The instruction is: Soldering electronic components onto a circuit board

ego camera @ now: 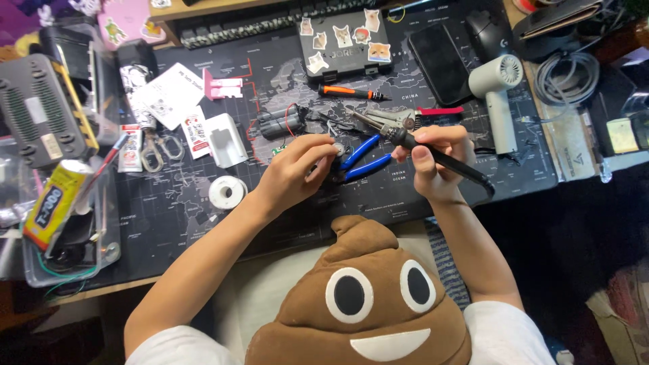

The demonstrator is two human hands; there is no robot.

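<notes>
My right hand (pixel 438 161) grips a black soldering iron (pixel 414 140) by its handle, metal tip pointing up and left over the dark desk mat (pixel 196 209). My left hand (pixel 295 170) is closed on a small dark part with a silvery piece at its fingertips (pixel 336 147), beside blue-handled pliers (pixel 365 157). Just beyond the left hand lies a dark battery pack with red wire (pixel 278 123).
A solder spool (pixel 228 192) lies left of my left hand. An orange-black screwdriver (pixel 350 92), a black case with animal stickers (pixel 345 42), a phone (pixel 441 62) and a white handheld fan (pixel 499 94) lie behind. A clear bin with a glue tube (pixel 53 203) sits left. A brown plush cushion (pixel 365 297) rests on my lap.
</notes>
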